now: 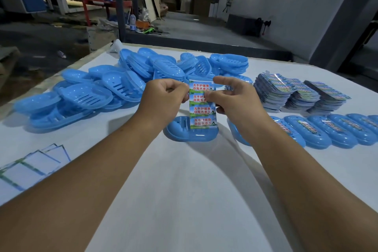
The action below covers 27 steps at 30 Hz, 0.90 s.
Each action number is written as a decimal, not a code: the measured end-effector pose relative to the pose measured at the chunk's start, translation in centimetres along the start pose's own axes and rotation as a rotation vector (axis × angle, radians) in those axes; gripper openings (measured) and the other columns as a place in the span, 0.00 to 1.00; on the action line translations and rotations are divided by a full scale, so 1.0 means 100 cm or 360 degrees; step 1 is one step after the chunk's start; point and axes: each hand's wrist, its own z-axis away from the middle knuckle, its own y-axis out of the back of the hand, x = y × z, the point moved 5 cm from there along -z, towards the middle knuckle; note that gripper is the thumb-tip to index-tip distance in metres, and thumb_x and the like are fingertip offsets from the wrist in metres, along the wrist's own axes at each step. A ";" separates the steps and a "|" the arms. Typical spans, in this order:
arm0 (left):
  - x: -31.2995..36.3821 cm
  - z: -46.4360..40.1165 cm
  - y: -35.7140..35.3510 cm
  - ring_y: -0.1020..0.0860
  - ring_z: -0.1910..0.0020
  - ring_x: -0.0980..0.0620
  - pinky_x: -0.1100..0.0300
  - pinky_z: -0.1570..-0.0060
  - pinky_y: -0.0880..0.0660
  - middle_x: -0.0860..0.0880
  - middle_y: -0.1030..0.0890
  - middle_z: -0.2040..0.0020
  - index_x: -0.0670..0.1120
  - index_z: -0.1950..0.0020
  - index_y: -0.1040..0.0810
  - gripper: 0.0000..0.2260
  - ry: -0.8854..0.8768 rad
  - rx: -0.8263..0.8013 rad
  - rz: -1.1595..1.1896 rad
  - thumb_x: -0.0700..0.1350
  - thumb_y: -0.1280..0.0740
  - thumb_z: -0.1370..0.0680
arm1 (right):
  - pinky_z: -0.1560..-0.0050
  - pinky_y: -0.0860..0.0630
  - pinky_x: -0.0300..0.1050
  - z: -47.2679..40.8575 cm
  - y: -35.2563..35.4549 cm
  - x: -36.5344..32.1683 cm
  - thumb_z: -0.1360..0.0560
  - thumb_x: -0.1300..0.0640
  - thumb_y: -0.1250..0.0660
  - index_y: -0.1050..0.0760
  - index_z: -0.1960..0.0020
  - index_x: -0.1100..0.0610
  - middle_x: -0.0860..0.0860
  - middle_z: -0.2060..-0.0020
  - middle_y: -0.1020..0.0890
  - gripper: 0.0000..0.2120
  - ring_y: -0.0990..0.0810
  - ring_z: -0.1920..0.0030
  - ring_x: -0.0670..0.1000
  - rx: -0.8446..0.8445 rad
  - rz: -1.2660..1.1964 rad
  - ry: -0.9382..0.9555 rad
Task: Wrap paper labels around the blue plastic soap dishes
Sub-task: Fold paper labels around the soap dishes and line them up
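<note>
Left hand (163,98) and right hand (235,98) pinch label (202,110) upright | hung over soap dish (191,133) on counter (184,190), likely lining up wrap

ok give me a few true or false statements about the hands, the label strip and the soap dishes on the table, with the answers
1. Both hands hold the label strip at its upper end. True: the left hand and right hand pinch it from either side.
2. The strip is already wrapped around a dish. False: it hangs flat above the closed soap dish on the table.
3. The stacks of unused labels lie to the right. True.
4. The labelled dishes are piled on the left. False: they stand in a row on the right; the left pile holds unlabelled dish halves.
5. The strip shows one printed panel. False: four repeated panels show.
</note>
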 end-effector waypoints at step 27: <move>0.004 0.005 -0.006 0.18 0.62 0.54 0.57 0.59 0.20 0.52 0.16 0.65 0.47 0.60 0.17 0.09 -0.0179 -0.0038 -0.0259 0.47 0.32 0.21 | 0.74 0.27 0.36 0.008 -0.006 -0.008 0.24 0.53 0.27 0.16 0.64 0.54 0.50 0.68 0.15 0.11 0.19 0.69 0.42 0.0020 0.0227 0.0202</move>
